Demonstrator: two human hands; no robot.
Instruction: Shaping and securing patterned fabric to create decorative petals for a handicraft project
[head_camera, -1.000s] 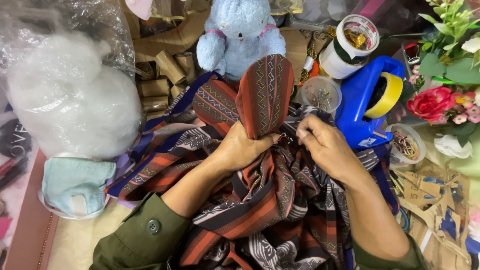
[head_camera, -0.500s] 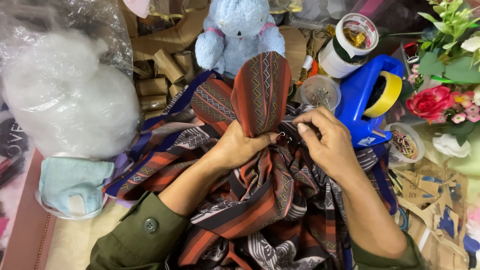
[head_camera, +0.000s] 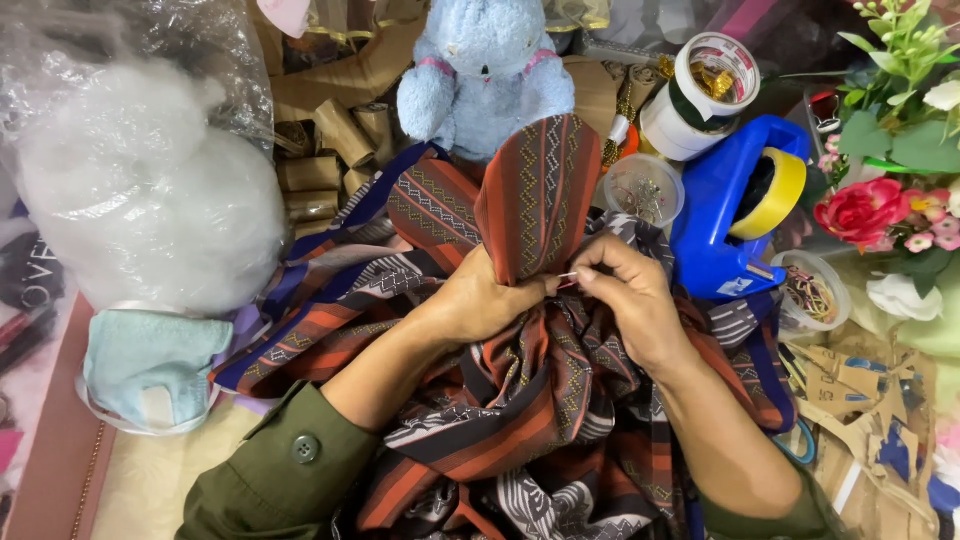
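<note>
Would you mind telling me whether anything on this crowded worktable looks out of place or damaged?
Nothing looks damaged or spilled. The table is crowded, but the left hand and right hand pinch the striped fabric neatly, a pin between them. The blue tape dispenser stands upright.

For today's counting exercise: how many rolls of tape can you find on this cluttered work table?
2. A yellow roll sits in the blue tape dispenser right of the patterned cloth; a white roll stands behind it, near the blue plush toy. More may be hidden in the clutter.
</note>
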